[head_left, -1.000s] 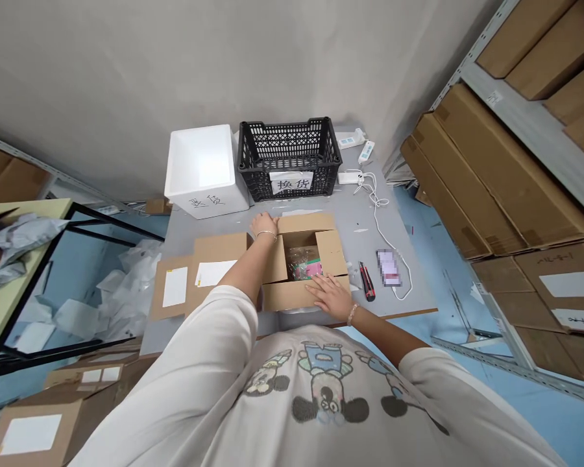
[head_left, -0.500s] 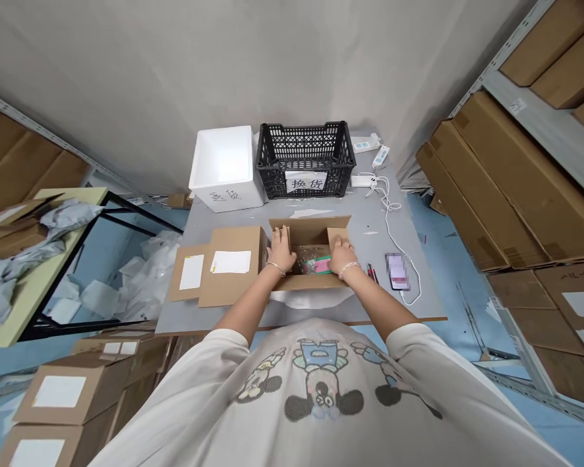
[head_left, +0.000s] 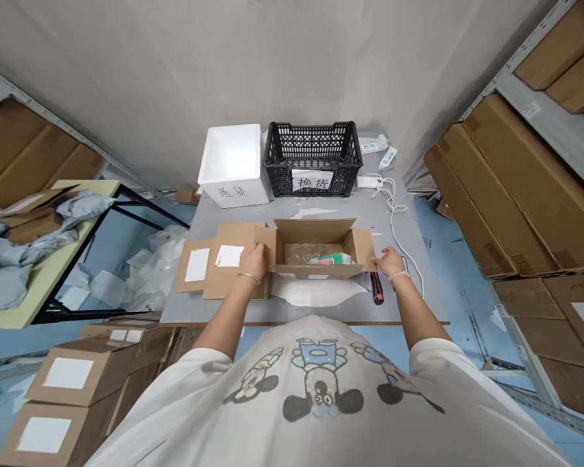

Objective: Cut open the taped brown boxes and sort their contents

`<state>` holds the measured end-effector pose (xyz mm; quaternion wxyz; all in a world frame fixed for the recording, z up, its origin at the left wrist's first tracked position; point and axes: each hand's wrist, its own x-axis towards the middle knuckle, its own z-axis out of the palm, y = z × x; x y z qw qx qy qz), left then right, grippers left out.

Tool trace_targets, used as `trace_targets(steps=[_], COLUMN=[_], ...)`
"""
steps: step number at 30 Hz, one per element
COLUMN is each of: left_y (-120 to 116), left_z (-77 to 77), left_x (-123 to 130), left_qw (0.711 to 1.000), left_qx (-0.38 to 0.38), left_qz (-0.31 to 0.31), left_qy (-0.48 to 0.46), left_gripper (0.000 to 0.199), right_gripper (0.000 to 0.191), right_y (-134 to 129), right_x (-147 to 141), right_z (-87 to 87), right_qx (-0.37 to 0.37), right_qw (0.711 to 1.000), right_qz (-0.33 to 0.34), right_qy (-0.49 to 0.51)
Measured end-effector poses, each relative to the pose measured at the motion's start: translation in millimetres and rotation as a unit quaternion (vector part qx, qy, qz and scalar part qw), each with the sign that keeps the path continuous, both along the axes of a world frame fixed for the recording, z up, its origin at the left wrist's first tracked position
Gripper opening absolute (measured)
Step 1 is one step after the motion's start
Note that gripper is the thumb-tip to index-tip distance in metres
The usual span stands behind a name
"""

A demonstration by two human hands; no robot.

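An open cardboard box point(head_left: 316, 271) stands on the table in front of me, its side flaps folded outward. Inside lie crinkled clear plastic point(head_left: 304, 253) and a pink-and-green item point(head_left: 338, 259) whose kind I cannot make out. My left hand point(head_left: 254, 261) is closed at the edge of the left flap point(head_left: 267, 246), over a closed carton point(head_left: 233, 282). On the other side, my right hand point(head_left: 390, 262) pinches the outer edge of the right flap point(head_left: 365, 250). A red-and-black utility knife point(head_left: 377, 290) lies below that flap.
A white foam box point(head_left: 233, 188) and a black plastic crate point(head_left: 313, 185) stand along the wall. White cables point(head_left: 393, 201) run down the right side. A smaller carton point(head_left: 181, 266) lies at far left. White paper point(head_left: 316, 293) lies before the open box.
Both hands have moved outward from inside the box to its side flaps, which now spread sideways. The knife shows more fully, while the phone is mostly hidden behind my right hand.
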<state>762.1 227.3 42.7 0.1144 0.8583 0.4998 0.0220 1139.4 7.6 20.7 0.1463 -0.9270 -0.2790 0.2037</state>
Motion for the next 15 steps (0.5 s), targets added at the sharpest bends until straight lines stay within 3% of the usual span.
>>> trace_targets(steps=[2, 5, 9, 12, 15], left_y=[-7.7, -17.3, -28.1, -36.7, -44.3], left_z=[-1.5, -2.9, -1.6, -0.5, -2.9], left_x=[0.8, -1.8, -9.9, -11.4, -8.0], left_qw=[0.999, 0.997, 0.986, 0.981, 0.981], left_qx=[-0.016, -0.039, -0.123, -0.144, -0.128], left_qz=[-0.033, -0.072, -0.110, -0.124, -0.117], left_qy=[0.008, 0.006, 0.025, 0.051, 0.082], left_gripper=[0.030, 0.046, 0.079, 0.100, 0.109], right_gripper=[0.046, 0.040, 0.029, 0.035, 0.051], right_y=[5.3, 23.1, 63.1, 95.1, 114.7], right_x=[-2.8, -9.7, -36.5, -67.5, -90.5], right_z=[7.3, 34.2, 64.8, 59.9, 34.7], right_qx=[-0.007, 0.011, 0.034, -0.022, -0.113], right_qw=[0.997, 0.984, 0.946, 0.900, 0.887], right_qz=[0.036, 0.115, 0.319, 0.435, 0.448], right_qy=[-0.069, -0.135, -0.055, 0.004, 0.008])
